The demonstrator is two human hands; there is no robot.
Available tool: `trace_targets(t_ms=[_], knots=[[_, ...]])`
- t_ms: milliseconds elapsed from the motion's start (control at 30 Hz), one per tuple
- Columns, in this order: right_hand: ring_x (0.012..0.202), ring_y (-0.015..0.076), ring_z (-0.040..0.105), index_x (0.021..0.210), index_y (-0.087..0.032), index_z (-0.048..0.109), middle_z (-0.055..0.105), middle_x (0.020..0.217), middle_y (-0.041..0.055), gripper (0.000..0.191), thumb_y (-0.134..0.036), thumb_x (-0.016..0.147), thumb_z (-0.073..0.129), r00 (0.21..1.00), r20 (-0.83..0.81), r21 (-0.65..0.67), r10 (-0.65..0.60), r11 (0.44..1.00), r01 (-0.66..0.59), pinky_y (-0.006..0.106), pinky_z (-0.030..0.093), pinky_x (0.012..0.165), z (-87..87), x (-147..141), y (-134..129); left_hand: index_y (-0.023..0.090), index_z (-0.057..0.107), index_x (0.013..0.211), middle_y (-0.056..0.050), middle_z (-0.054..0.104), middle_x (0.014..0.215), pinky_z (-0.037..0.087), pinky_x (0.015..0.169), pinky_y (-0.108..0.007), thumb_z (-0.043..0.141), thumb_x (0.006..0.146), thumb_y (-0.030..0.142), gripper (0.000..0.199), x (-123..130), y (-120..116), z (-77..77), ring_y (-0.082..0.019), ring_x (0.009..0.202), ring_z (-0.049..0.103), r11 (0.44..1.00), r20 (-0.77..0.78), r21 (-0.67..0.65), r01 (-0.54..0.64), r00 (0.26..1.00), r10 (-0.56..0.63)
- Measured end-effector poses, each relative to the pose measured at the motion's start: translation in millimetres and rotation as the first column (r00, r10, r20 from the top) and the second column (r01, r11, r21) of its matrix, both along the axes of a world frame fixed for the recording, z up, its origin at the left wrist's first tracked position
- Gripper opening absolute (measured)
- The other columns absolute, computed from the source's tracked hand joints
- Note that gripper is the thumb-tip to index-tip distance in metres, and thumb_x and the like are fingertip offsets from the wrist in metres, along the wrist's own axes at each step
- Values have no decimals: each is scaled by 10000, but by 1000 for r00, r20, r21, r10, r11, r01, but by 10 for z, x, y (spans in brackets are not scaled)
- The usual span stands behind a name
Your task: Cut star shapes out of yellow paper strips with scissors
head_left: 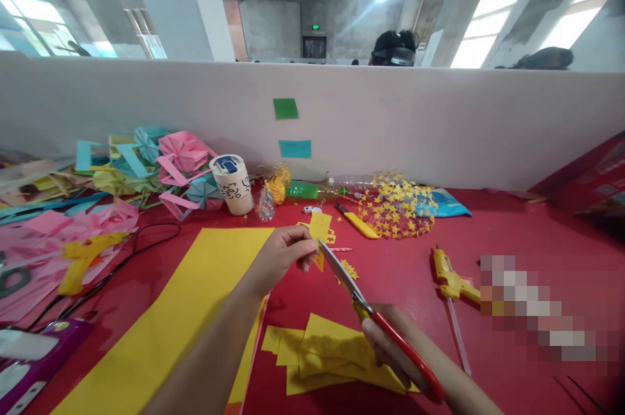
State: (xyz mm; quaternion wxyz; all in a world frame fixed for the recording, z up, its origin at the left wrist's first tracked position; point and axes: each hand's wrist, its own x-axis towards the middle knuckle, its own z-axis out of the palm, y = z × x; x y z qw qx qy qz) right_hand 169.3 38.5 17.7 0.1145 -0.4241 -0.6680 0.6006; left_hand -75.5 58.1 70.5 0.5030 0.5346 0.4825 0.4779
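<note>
My left hand [288, 252] is closed in a pinch near the middle, at the edge of a small yellow paper piece [320, 227] with marks on it. From the right, my right hand [390, 340] is wrapped round the red-handled scissors [400, 346]. Their blades point up and left, and the tip is beside my left fingertips. Small yellow stars [348, 270] lie by the blades. Below my hands sits a stack of yellow paper pieces [332, 353] with drawn outlines. A large yellow sheet [195, 311] lies under my left forearm.
A yellow cutter [361, 225], a star-covered plastic bottle [398, 206] and a paper cup [233, 186] stand or lie further back. One yellow glue gun [452, 281] is at right, another [85, 258] at left by folded paper shapes [183, 154] and a purple power strip [43, 363].
</note>
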Motion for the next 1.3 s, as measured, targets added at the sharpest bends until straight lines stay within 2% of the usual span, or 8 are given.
trace_targets(t_ms=[100, 267, 333, 500, 667, 800, 967, 1300], knots=[[313, 19, 353, 692, -189, 397, 489, 539, -47, 564, -742, 794, 442, 1000, -26, -31, 1, 1000, -2, 115, 243, 270, -43, -9, -9, 144, 572, 620, 29, 564, 575, 408, 562, -219, 587, 819, 263, 233, 16, -7, -9, -74, 510, 514, 1000, -8, 18, -19, 1000, 19], [288, 30, 369, 688, -189, 413, 502, 516, -43, 608, -795, 747, 424, 995, -56, -50, -79, 996, 76, 121, 245, 247, -199, -50, -28, 140, 604, 657, 27, 563, 570, 418, 542, -229, 609, 804, 293, 213, 70, -19, -42, -84, 502, 519, 999, 38, -7, -45, 998, 45], [282, 31, 365, 696, -197, 402, 490, 520, -48, 615, -811, 728, 418, 997, -44, -77, -59, 995, 56, 129, 250, 249, -223, -53, -28, 138, 610, 659, 27, 557, 557, 420, 539, -232, 614, 800, 301, 215, 84, -19, -51, -86, 497, 516, 999, 47, -8, -52, 998, 52], [344, 35, 390, 725, -190, 433, 503, 588, -30, 573, -759, 787, 414, 998, -62, -42, -19, 999, 16, 145, 297, 311, -83, -31, -38, 134, 610, 642, 24, 557, 536, 413, 538, -233, 636, 781, 317, 231, 95, -19, -52, -89, 495, 521, 998, 19, -20, -65, 998, 65], [363, 44, 382, 705, -190, 445, 499, 577, -20, 612, -799, 748, 418, 999, -27, -39, -33, 999, 32, 158, 282, 327, 39, -33, -45, 136, 617, 634, 20, 564, 533, 418, 543, -233, 631, 786, 314, 235, 121, -14, -55, -93, 501, 526, 997, 17, -41, -67, 998, 68], [339, 51, 371, 717, -203, 427, 513, 573, -22, 622, -824, 716, 419, 999, -8, -55, -45, 998, 45, 171, 267, 318, 32, -49, -35, 138, 620, 638, 22, 564, 525, 411, 543, -231, 631, 790, 317, 235, 132, -15, -62, -93, 503, 527, 996, 9, -49, -76, 997, 76], [315, 62, 347, 661, -210, 421, 467, 512, -28, 609, -808, 757, 359, 998, 9, -71, -59, 996, 60, 189, 255, 319, 17, -75, -56, 136, 634, 656, 18, 576, 542, 418, 544, -232, 634, 795, 333, 241, 136, -16, -68, -93, 507, 532, 996, 3, -49, -74, 997, 74], [362, 106, 413, 703, -212, 466, 452, 494, -28, 616, -826, 727, 407, 1000, -23, -121, -3, 993, 0, 232, 356, 376, 3, -37, -5, 137, 640, 655, 20, 585, 554, 410, 531, -223, 640, 794, 315, 225, 150, -23, -57, -83, 491, 527, 996, 72, -59, -66, 995, 70]])
